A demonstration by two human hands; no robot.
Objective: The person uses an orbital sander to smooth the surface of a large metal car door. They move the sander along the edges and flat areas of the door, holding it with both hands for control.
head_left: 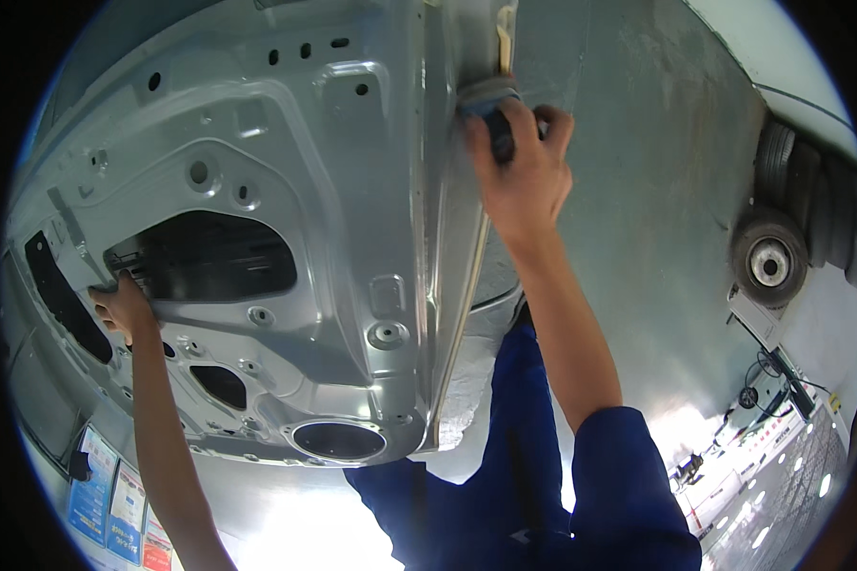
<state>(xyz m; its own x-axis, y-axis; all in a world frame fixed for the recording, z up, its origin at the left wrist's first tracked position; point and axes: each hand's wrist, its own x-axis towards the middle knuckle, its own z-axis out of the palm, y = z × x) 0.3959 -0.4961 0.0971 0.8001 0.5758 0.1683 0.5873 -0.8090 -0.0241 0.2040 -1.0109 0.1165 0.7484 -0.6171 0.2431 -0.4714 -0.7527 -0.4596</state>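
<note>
A bare grey car door (pixel 352 181) fills the left and middle, its inner panel toward me, with cut-outs and holes. My left hand (pixel 129 309) is curled over the lower rim of the large opening (pixel 219 257); some fingertips are hidden inside. Up by the door's long right edge (pixel 433 219), my right hand (pixel 528 171) grips a sanding pad (pixel 490 100), dark and rounded with a grey face. The pad lies against the strip beside that edge and is slightly blurred. A piece of yellowish tape (pixel 506 38) shows just above it.
A large grey-green surface (pixel 657 219) spreads to the right. Beyond it are several tyres, one with a wheel rim (pixel 769 262), and a stand with cables (pixel 776 381). Posters (pixel 114 495) hang at the lower left. My blue-clothed legs (pixel 524 409) are below the door edge.
</note>
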